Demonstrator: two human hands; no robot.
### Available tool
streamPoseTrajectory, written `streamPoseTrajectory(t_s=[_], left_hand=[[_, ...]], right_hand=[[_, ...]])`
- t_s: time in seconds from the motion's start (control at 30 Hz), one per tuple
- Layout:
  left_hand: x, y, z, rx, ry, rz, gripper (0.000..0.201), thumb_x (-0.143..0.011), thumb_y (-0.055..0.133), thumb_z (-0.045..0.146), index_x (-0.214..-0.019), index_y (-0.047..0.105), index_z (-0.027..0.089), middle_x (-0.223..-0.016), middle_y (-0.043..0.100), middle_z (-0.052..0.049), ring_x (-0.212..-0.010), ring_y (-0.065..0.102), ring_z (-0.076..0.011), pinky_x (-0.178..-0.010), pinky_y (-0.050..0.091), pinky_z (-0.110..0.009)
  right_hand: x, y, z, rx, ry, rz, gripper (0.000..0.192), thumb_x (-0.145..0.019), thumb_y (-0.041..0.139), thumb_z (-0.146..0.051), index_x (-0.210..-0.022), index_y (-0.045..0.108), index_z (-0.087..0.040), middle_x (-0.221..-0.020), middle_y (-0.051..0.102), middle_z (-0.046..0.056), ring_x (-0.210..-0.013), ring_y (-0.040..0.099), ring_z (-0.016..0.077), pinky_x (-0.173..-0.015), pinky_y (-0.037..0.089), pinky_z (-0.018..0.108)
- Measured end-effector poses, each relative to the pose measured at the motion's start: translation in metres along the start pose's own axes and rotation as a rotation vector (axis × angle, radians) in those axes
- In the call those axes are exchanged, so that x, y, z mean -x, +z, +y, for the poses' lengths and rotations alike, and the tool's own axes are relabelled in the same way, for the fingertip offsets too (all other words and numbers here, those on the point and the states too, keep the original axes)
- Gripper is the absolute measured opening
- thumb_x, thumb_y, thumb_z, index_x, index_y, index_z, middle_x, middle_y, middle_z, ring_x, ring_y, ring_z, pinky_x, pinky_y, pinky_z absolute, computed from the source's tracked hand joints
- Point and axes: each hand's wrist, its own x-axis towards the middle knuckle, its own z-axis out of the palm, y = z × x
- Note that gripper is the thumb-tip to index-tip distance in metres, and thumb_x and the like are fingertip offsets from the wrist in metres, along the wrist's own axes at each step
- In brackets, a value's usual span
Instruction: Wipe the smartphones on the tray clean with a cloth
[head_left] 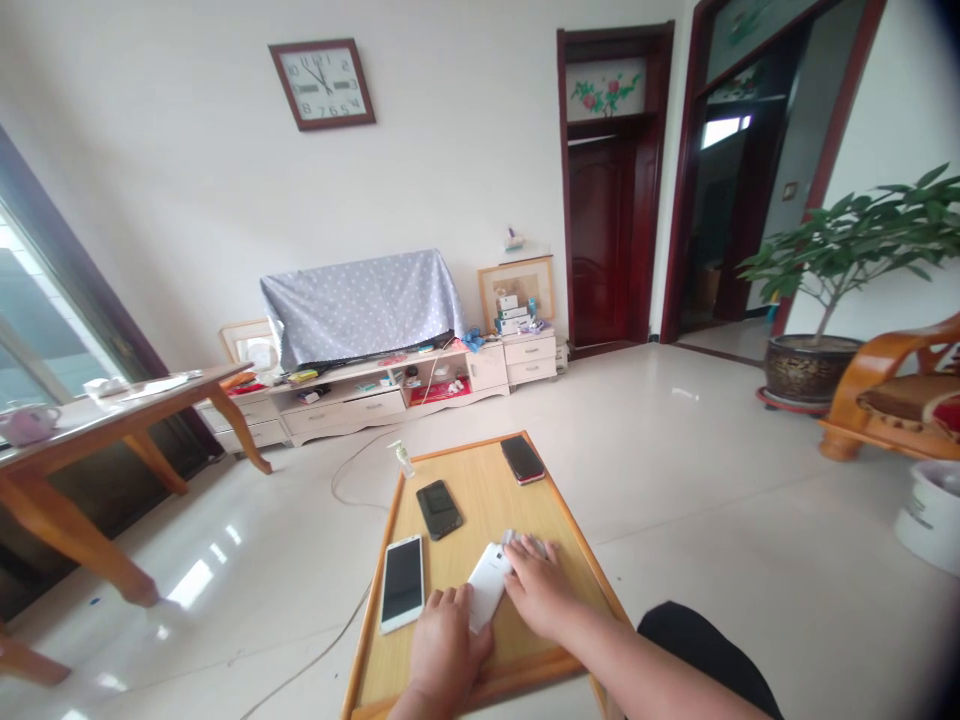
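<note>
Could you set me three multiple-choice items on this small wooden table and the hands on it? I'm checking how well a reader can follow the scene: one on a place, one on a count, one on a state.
1. Where does the phone with the red edge lie on the small table?
A. far right corner
B. near left corner
C. under the left hand

2. How many phones are on the table?
A. two
B. four
C. six

3. How is the white phone being handled?
A. lying untouched
B. both hands on it
C. lifted high above the table

Answers
1. A: it sits at the far right corner, beyond the black phone.
2. B: those three plus the white-framed phone at the left.
3. B: the left hand touches its near end and the right hand its far end, low over the tabletop.
</note>
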Motion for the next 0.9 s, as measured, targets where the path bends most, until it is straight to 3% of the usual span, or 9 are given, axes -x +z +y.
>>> streamPoseTrajectory(t_s=[0.1,0.27,0.43,0.57,0.67,0.73,0.83,0.9], left_hand=[[-0.008,0.000,0.006,-0.046,0.004,-0.023,0.044,-0.078,0.057,0.036,-0.119,0.064,0.020,-0.104,0.069,-0.010,-0.101,0.058,-0.0283,-0.086,0.042,-0.036],[-0.019,-0.011,0.011,-0.023,-0.008,-0.092,0.045,-0.075,0.060,0.032,-0.119,0.063,0.023,-0.099,0.071,-0.008,-0.096,0.062,-0.0251,-0.081,0.043,-0.031],[-0.023,-0.037,0.012,0.106,-0.016,-0.136,0.020,-0.081,0.055,0.030,-0.094,0.069,0.025,-0.087,0.071,-0.001,-0.081,0.063,-0.0172,-0.073,0.040,-0.024],[-0.022,-0.049,0.012,0.212,-0.008,-0.137,0.022,-0.088,0.048,0.033,-0.085,0.068,0.024,-0.076,0.068,0.000,-0.074,0.061,-0.0155,-0.069,0.038,-0.023],[-0.021,-0.046,0.008,0.242,0.026,-0.129,0.032,-0.096,0.037,0.039,-0.091,0.066,0.027,-0.080,0.070,0.000,-0.075,0.064,-0.0165,-0.069,0.041,-0.024],[-0.021,-0.038,0.003,0.247,0.015,-0.101,0.036,-0.099,0.031,0.042,-0.105,0.065,0.030,-0.090,0.073,-0.002,-0.083,0.067,-0.0178,-0.074,0.044,-0.024],[-0.021,-0.024,-0.002,0.283,-0.014,-0.046,0.039,-0.099,0.032,0.043,-0.124,0.059,0.031,-0.108,0.074,-0.004,-0.098,0.069,-0.0198,-0.086,0.047,-0.027],[-0.022,-0.016,-0.005,0.356,-0.028,-0.002,0.039,-0.098,0.035,0.044,-0.125,0.060,0.030,-0.117,0.073,-0.005,-0.108,0.067,-0.0206,-0.094,0.047,-0.028]], right_hand=[[-0.002,-0.001,0.004,-0.059,-0.043,0.081,0.049,-0.091,0.043,-0.020,-0.138,0.055,-0.024,-0.147,0.053,0.008,-0.142,0.038,0.0255,-0.120,0.011,0.047],[-0.005,-0.013,0.009,-0.230,-0.047,0.174,0.037,-0.090,0.044,-0.020,-0.117,0.069,-0.026,-0.118,0.070,0.005,-0.112,0.061,0.0216,-0.100,0.040,0.032],[-0.015,-0.015,0.017,-0.467,0.013,0.196,0.034,-0.093,0.046,-0.030,-0.115,0.071,-0.024,-0.115,0.072,0.006,-0.105,0.065,0.0208,-0.092,0.045,0.030],[-0.026,-0.013,0.020,-0.764,0.064,0.184,0.037,-0.091,0.053,-0.044,-0.110,0.072,-0.019,-0.111,0.073,0.009,-0.103,0.067,0.0235,-0.090,0.049,0.032],[-0.030,-0.014,0.018,-0.979,0.096,0.140,0.044,-0.086,0.059,-0.054,-0.109,0.071,-0.019,-0.107,0.074,0.009,-0.098,0.068,0.0249,-0.085,0.051,0.034],[-0.031,-0.015,0.016,-1.089,0.104,0.125,0.047,-0.082,0.064,-0.058,-0.107,0.071,-0.019,-0.105,0.074,0.008,-0.097,0.067,0.0251,-0.084,0.052,0.034],[-0.033,-0.015,0.012,-1.187,0.138,0.125,0.051,-0.077,0.068,-0.062,-0.102,0.072,-0.018,-0.101,0.074,0.008,-0.095,0.067,0.0253,-0.083,0.052,0.035],[-0.034,-0.017,0.010,-1.206,0.162,0.127,0.054,-0.076,0.068,-0.065,-0.099,0.073,-0.017,-0.098,0.074,0.009,-0.095,0.067,0.0259,-0.082,0.052,0.035]])
